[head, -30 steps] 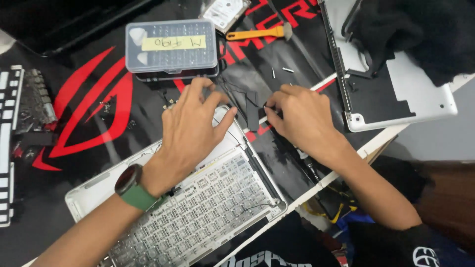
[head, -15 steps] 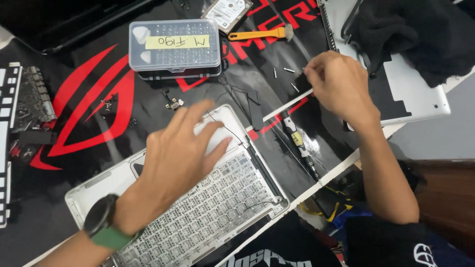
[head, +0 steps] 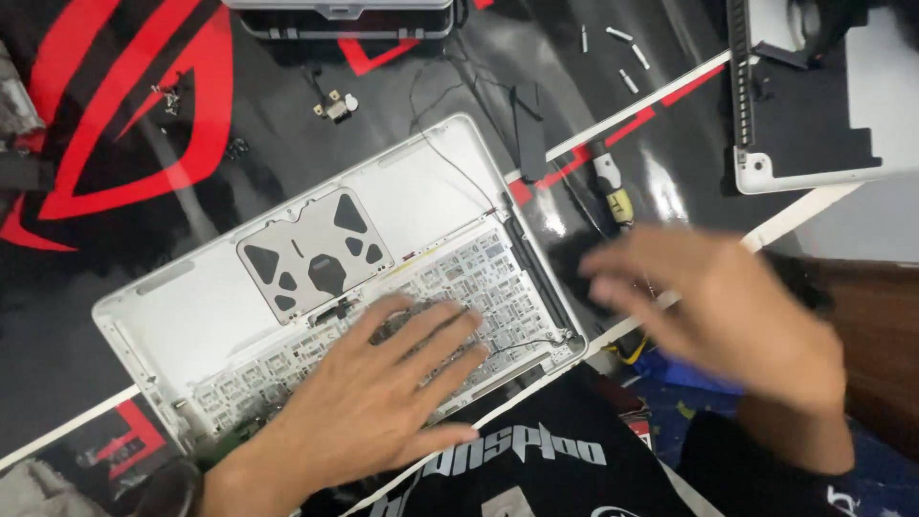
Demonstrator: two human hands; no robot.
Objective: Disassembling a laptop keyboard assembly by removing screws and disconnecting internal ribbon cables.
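An opened silver laptop case [head: 421, 191] lies upside down on a black and red mat [head: 115, 124], with the trackpad underside [head: 311, 254] and the back of the keyboard exposed. My left hand [head: 383, 397] rests flat on the keyboard area, fingers spread, holding nothing. My right hand [head: 728, 306] hovers blurred to the right of the case near the table edge, fingers apart and empty. A thin black cable [head: 450, 158] runs across the case to a black strip part [head: 528, 129].
A silver bottom cover [head: 814, 144] lies at the top right. A small yellow and white tool [head: 613, 187] lies near the case's right corner. Loose screws and small parts [head: 333, 105] and several white pieces [head: 622, 57] are scattered on the mat. A plastic case [head: 345, 17] sits at the top edge.
My view has moved closer and lower. My left hand slid down onto the keyboard area. My right hand swung from the upper right down to beside the case.
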